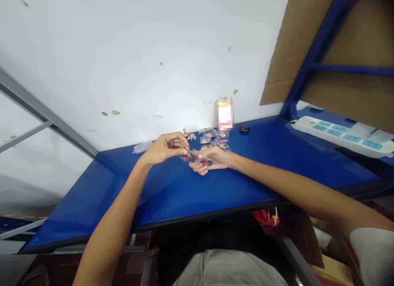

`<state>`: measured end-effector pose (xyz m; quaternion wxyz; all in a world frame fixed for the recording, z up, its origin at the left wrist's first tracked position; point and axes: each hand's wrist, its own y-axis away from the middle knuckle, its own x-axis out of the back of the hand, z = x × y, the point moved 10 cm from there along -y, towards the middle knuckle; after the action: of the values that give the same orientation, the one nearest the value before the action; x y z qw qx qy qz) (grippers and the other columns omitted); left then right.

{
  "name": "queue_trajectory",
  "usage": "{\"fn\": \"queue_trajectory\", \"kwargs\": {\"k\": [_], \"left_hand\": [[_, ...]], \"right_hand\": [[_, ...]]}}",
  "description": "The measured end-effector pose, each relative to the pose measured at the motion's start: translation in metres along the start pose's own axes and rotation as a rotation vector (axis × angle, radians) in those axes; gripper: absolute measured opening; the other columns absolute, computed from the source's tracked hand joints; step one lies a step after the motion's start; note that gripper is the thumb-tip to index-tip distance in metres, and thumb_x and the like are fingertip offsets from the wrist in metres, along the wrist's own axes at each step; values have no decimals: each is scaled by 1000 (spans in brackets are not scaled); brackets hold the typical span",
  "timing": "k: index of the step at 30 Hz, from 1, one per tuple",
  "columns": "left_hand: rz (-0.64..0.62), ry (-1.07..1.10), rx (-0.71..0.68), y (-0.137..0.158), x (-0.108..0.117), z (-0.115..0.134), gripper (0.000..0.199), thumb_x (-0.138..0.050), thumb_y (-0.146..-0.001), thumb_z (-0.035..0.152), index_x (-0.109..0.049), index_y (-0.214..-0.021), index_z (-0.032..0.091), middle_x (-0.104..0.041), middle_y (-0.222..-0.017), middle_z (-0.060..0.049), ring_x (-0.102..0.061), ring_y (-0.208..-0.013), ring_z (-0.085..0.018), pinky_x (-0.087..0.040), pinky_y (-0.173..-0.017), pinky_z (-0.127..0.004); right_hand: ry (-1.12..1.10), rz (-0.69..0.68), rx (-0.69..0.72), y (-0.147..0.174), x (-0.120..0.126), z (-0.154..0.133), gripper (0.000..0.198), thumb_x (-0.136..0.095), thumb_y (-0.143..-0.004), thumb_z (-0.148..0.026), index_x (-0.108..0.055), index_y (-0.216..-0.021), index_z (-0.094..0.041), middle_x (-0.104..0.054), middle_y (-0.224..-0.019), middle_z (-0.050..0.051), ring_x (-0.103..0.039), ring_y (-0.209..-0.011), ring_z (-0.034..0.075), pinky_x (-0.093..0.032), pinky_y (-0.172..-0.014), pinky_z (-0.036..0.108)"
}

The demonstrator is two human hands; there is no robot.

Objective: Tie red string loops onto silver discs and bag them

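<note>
Above the middle of the blue table, my left hand (168,148) is closed, its thumb and fingers pinching a small dark, shiny piece (191,156) with a bit of red on it. Close beside it, my right hand (212,159) is closed on a small clear plastic bag (205,161), with something red showing in or behind the film. The piece meets the bag's left side; whether it is inside I cannot tell. Behind my hands lie several bagged round pieces (207,140) with red cords. Unbagged round pieces (191,137) with red loops lie just left of them.
Flat clear bags (142,147) lie at the table's back left. A blurred card (225,113) leans on the white wall, with a black oval object (244,129) to its right. A white power strip (341,136) sits at the right by a blue frame (320,43).
</note>
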<state>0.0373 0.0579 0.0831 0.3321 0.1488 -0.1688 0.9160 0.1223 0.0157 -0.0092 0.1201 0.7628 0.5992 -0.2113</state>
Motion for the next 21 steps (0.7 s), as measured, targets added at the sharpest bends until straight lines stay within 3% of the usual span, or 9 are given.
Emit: {"fn": "queue_trajectory", "kwargs": {"k": [4,9,16,21], "left_hand": [[-2,-20,-5,-2,-12,5,30,-92,-84,35,-74,-99,16,-80,-91,-9,-78,-81,-19,-64,-74,-31],[94,-103,-57,-3,-13,13,22,-87,-89,34,-74,-95,18,-76,-81,-4,-70,-66,-14,-60,-65,-29],[98,-178,-73,-3,-11,16,20,-87,-89,35,-77,-95,18,-78,-87,-6,-74,-80,-16,-60,-73,-28],[132,-183,-114,0,-5,22,19,-85,-90,33,-78,-98,17,-80,-95,-9,-77,-87,-19,-64,-81,-32]], "right_hand": [[5,-22,16,0,-3,-2,30,-65,-96,-38,-50,-115,-22,-41,-80,-3,-31,-62,13,-32,-62,29],[20,9,40,0,0,-5,34,-65,-97,-51,-50,-102,-21,-39,-79,-4,-32,-62,13,-32,-61,29],[59,26,124,2,6,-9,46,-79,-89,-35,-52,-124,-23,-43,-81,-5,-37,-66,14,-39,-68,31],[102,9,136,2,4,-10,42,-79,-90,-37,-55,-121,-21,-45,-83,-4,-36,-67,13,-40,-68,32]]}}
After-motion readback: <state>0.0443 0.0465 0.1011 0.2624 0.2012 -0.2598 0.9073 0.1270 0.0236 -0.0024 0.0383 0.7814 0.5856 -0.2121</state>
